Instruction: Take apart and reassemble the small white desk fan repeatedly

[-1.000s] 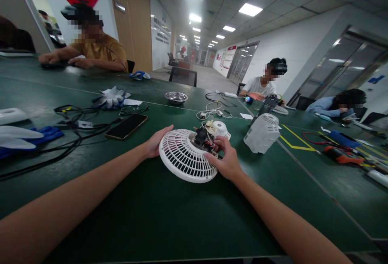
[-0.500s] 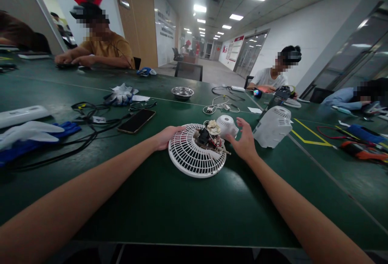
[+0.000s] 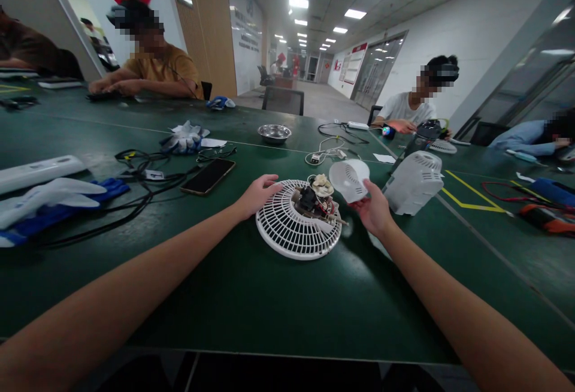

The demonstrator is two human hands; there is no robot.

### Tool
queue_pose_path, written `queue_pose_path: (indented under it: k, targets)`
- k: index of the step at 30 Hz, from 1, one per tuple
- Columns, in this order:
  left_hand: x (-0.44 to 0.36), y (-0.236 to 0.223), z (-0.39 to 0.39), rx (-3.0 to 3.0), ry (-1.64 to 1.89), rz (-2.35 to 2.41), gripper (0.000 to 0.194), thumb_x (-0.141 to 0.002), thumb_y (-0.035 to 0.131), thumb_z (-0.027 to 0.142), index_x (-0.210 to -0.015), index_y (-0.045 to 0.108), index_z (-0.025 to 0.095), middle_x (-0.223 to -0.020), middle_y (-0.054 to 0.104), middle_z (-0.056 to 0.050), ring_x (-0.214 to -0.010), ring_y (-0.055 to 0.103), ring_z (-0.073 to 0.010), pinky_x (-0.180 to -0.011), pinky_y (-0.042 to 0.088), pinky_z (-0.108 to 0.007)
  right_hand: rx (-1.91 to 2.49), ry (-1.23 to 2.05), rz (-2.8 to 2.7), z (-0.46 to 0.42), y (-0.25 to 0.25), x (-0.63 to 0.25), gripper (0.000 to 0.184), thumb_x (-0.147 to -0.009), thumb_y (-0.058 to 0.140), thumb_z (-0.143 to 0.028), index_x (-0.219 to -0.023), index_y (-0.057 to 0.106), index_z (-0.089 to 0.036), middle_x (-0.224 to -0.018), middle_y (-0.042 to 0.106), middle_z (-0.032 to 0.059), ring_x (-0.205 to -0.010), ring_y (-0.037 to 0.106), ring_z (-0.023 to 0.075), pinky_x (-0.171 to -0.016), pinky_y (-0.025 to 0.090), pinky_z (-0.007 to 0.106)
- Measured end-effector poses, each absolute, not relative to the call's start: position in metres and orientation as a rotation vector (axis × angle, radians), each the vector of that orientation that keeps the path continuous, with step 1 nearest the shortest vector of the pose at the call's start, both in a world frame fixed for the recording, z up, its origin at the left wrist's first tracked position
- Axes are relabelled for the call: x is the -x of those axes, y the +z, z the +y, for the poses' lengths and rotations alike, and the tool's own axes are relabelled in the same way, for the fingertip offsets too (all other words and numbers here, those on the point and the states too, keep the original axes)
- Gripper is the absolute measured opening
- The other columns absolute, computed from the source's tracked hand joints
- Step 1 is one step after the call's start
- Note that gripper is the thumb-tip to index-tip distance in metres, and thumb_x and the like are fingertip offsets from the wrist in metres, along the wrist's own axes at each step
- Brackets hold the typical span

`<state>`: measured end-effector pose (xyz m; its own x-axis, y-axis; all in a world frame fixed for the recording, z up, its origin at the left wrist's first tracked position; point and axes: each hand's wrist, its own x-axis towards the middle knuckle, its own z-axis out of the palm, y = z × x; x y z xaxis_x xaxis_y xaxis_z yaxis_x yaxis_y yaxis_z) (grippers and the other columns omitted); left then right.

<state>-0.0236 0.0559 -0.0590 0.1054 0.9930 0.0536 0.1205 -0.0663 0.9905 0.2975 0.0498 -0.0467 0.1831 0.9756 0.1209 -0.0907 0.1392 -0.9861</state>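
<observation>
A round white fan grille (image 3: 291,233) lies flat on the green table (image 3: 251,296) with a bare motor and its wires (image 3: 317,200) standing on it. My left hand (image 3: 258,194) rests on the grille's far left rim, fingers curled over the edge. My right hand (image 3: 372,207) holds a white domed motor cover (image 3: 349,178) lifted just right of the motor, its hollow side facing me.
A white fan housing (image 3: 413,181) stands to the right. A black phone (image 3: 208,176), tangled cables (image 3: 135,170), gloves (image 3: 49,200) and a steel bowl (image 3: 274,133) lie left and beyond. Tools (image 3: 539,212) lie at far right. Other people sit across the table.
My right hand left the motor, reached to the white domed cover behind the grille and picked it up off the table. My left hand stayed on the grille's rim.
</observation>
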Motion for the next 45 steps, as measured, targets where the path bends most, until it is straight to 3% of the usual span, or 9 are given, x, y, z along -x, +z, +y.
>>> queue_pose_path:
  k: [4, 7, 10, 14, 16, 19, 23, 45]
  targets:
    - [0.025, -0.047, 0.045, -1.884, 1.211, 1.228, 0.046, -0.085, 0.065, 0.039, -0.127, 0.061, 0.021, -0.135, 0.057, -0.011, -0.121, 0.055, -0.0289, -0.099, 0.047, -0.044, 0.889, 0.993, -1.12, 0.022, -0.032, -0.271, 0.045, -0.083, 0.061, -0.051, -0.12, 0.047, -0.029, -0.112, 0.064, 0.0042, -0.088, 0.066, 0.0219, -0.069, 0.058, 0.038]
    - [0.019, -0.033, 0.031, -2.055, 1.229, 1.128, 0.041, -0.089, 0.059, 0.038, -0.126, 0.062, 0.02, -0.129, 0.062, -0.01, -0.122, 0.054, -0.028, -0.107, 0.039, -0.044, 0.899, 0.846, -1.384, 0.0, -0.027, -0.255, 0.065, -0.08, 0.069, -0.048, -0.135, 0.037, -0.032, -0.109, 0.065, 0.0055, -0.091, 0.066, 0.0248, -0.078, 0.058, 0.043]
    - [0.013, -0.024, 0.019, -2.123, 1.067, 0.992, 0.052, -0.083, 0.066, 0.041, -0.13, 0.059, 0.02, -0.13, 0.062, -0.011, -0.122, 0.054, -0.0322, -0.11, 0.033, -0.048, 0.973, 0.633, -1.726, -0.014, -0.024, -0.249, 0.081, -0.074, 0.077, -0.044, -0.141, 0.034, -0.031, -0.114, 0.064, 0.0076, -0.1, 0.064, 0.0288, -0.092, 0.053, 0.051]
    - [0.013, -0.02, 0.014, -2.227, 0.961, 0.904, 0.075, -0.075, 0.075, 0.045, -0.141, 0.049, 0.02, -0.137, 0.058, -0.014, -0.124, 0.049, -0.0372, -0.111, 0.027, -0.052, 1.008, 0.312, -1.952, -0.014, -0.022, -0.254, 0.076, -0.072, 0.079, -0.04, -0.138, 0.041, -0.033, -0.132, 0.057, 0.0078, -0.116, 0.058, 0.0326, -0.104, 0.044, 0.058]
    - [0.013, -0.019, 0.013, -2.28, 0.941, 0.889, 0.077, -0.076, 0.073, 0.049, -0.142, 0.046, 0.021, -0.135, 0.058, -0.014, -0.121, 0.05, -0.0367, -0.109, 0.029, -0.051, 0.994, 0.296, -1.972, -0.011, -0.022, -0.257, 0.077, -0.074, 0.078, -0.038, -0.14, 0.039, -0.033, -0.137, 0.054, 0.0076, -0.118, 0.057, 0.0326, -0.105, 0.044, 0.057]
    - [0.012, -0.018, 0.014, -2.321, 0.909, 0.94, 0.069, -0.074, 0.073, 0.054, -0.132, 0.056, 0.021, -0.127, 0.061, -0.014, -0.113, 0.051, -0.0353, -0.106, 0.03, -0.051, 0.971, 0.414, -2.003, -0.008, -0.02, -0.26, 0.079, -0.076, 0.076, -0.038, -0.144, 0.035, -0.034, -0.14, 0.054, 0.0075, -0.119, 0.057, 0.0317, -0.104, 0.045, 0.056]
    - [0.008, -0.017, 0.017, -2.383, 0.858, 1.036, 0.066, -0.068, 0.076, 0.058, -0.122, 0.062, 0.02, -0.124, 0.059, -0.012, -0.112, 0.049, -0.0352, -0.105, 0.031, -0.052, 0.933, 0.452, -2.048, -0.01, -0.016, -0.26, 0.077, -0.075, 0.077, -0.042, -0.142, 0.042, -0.032, -0.142, 0.053, 0.0065, -0.124, 0.055, 0.0326, -0.106, 0.043, 0.055]
    - [0.013, -0.02, 0.018, -2.515, 0.783, 0.968, 0.068, -0.072, 0.071, 0.062, -0.125, 0.061, 0.02, -0.121, 0.057, -0.014, -0.108, 0.05, -0.0352, -0.098, 0.034, -0.051, 0.926, 0.318, -2.127, -0.014, -0.012, -0.262, 0.08, -0.075, 0.077, -0.045, -0.145, 0.042, -0.032, -0.141, 0.056, 0.0076, -0.119, 0.059, 0.0316, -0.101, 0.049, 0.051]
